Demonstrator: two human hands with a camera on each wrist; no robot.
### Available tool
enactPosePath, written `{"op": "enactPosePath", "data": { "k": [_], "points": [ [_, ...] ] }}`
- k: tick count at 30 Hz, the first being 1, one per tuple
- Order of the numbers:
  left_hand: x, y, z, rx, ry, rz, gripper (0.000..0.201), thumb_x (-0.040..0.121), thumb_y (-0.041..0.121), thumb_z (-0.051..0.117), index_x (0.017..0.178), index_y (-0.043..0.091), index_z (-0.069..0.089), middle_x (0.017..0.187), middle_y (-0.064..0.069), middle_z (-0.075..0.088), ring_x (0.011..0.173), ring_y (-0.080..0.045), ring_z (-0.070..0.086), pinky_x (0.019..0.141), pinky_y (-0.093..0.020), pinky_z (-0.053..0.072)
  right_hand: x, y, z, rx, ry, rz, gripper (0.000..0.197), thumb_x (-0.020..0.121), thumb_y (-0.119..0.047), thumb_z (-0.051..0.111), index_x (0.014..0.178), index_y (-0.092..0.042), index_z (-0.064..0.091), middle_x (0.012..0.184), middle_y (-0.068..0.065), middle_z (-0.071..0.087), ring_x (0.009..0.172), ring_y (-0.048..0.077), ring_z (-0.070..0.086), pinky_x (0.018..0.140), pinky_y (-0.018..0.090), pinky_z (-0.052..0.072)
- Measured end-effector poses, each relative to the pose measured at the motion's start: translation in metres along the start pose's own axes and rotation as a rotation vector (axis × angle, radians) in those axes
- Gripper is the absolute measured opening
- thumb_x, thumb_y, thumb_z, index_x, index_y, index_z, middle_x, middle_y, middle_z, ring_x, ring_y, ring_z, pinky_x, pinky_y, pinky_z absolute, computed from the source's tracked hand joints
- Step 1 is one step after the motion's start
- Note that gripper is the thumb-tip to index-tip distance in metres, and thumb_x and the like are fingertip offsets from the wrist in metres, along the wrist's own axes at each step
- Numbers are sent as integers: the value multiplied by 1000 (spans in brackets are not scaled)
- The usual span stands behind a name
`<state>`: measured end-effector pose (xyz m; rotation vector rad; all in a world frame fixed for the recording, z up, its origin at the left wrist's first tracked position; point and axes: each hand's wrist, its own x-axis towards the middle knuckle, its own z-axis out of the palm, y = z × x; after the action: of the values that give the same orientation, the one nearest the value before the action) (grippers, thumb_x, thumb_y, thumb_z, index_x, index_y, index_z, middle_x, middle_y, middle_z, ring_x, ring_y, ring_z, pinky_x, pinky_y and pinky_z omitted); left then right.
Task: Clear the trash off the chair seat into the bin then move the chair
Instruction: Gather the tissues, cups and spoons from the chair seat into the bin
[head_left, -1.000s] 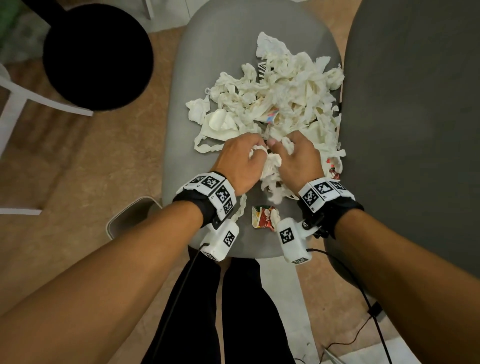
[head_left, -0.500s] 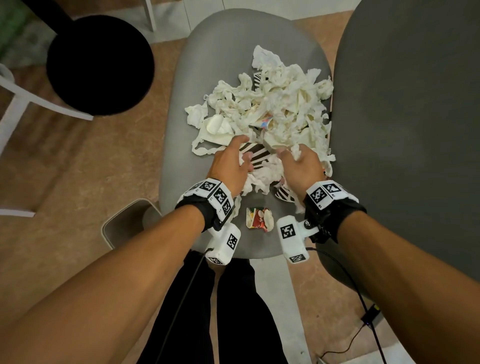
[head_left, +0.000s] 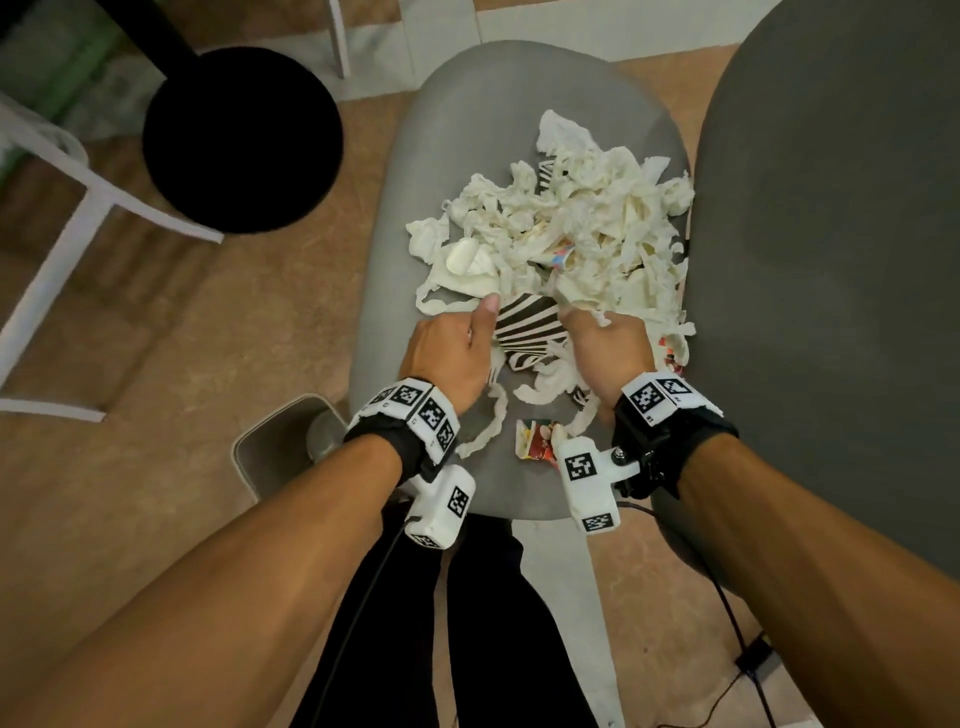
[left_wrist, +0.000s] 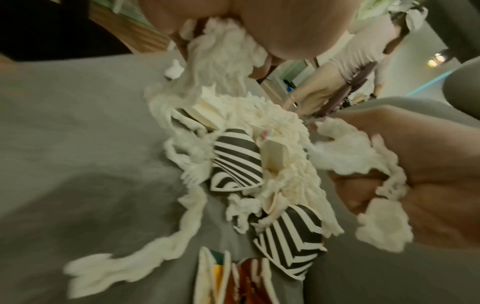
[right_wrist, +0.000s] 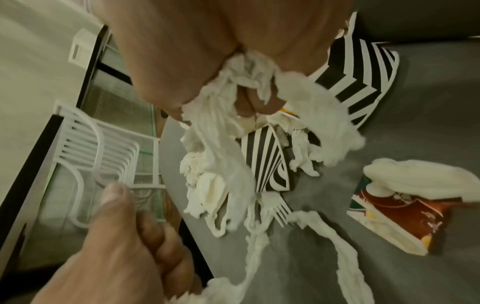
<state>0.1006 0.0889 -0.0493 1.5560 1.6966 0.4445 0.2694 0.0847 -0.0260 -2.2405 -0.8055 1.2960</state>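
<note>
A heap of crumpled white tissue (head_left: 582, 223) covers the far half of the grey chair seat (head_left: 415, 208). At the heap's near edge my left hand (head_left: 467, 348) and right hand (head_left: 597, 343) each grip a wad of tissue. In the left wrist view the tissue (left_wrist: 221, 51) trails from my left hand (left_wrist: 233, 30). The right wrist view has tissue (right_wrist: 249, 67) bunched in my right hand (right_wrist: 221, 51). A flattened black-and-white striped cup (head_left: 530, 327) lies bare between the hands. A red wrapper (head_left: 535, 439) sits nearer the seat's front edge.
A second striped cup (left_wrist: 288, 236) and a white plastic fork (right_wrist: 278, 207) lie in the trash. A grey open container (head_left: 275, 447) stands on the floor left of the seat's front. A black round base (head_left: 244, 140), a white chair frame (head_left: 57, 249) and a dark grey surface (head_left: 831, 260) flank the seat.
Both hands have drawn apart and slightly back with tissue in their grip, uncovering the striped cup between them. A long tissue strip now trails toward the seat's front.
</note>
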Motion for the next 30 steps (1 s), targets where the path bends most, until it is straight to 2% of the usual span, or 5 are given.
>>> {"op": "enactPosePath", "data": {
  "k": [6, 8, 13, 21, 30],
  "points": [
    [-37, -69, -51, -26, 149, -163, 63, 104, 41, 37, 48, 11, 32, 45, -8, 37, 52, -34, 38, 55, -35, 27, -43, -22, 51, -65, -87, -176, 43, 95, -30, 62, 89, 12, 65, 107, 10, 53, 73, 32, 62, 69, 42, 43],
    [-57, -106, -80, -57, 228, -252, 64, 102, 46, 38, 53, 6, 43, 51, -14, 49, 57, -38, 48, 56, -41, 37, -61, -28, 87, -139, -144, -244, 45, 95, -32, 61, 59, -7, 56, 51, 0, 57, 53, 13, 53, 63, 32, 36],
    [-94, -199, -125, -71, 334, -477, 51, 95, 53, 49, 83, 3, 57, 63, 1, 51, 66, -26, 50, 62, -31, 36, -103, -26, 189, -282, -318, -276, 52, 95, -47, 53, 59, -10, 50, 61, 12, 58, 68, 31, 59, 71, 39, 48],
    [-122, -343, -85, -299, 227, -558, 27, 82, 11, 63, 100, 10, 43, 87, 4, 51, 80, -20, 57, 65, -20, 35, -113, 49, 349, -437, -603, 3, 53, 76, -52, 46, 120, -25, 55, 117, 3, 65, 106, 29, 61, 100, 47, 47],
    [-123, -454, 9, -366, 152, -563, 56, 87, -2, 52, 132, 24, 32, 127, -3, 49, 105, -19, 58, 90, -32, 50, -31, 144, 433, -720, -677, -142, 49, 87, -16, 50, 135, -19, 40, 130, 9, 57, 118, 30, 59, 101, 42, 49]
  ]
}}
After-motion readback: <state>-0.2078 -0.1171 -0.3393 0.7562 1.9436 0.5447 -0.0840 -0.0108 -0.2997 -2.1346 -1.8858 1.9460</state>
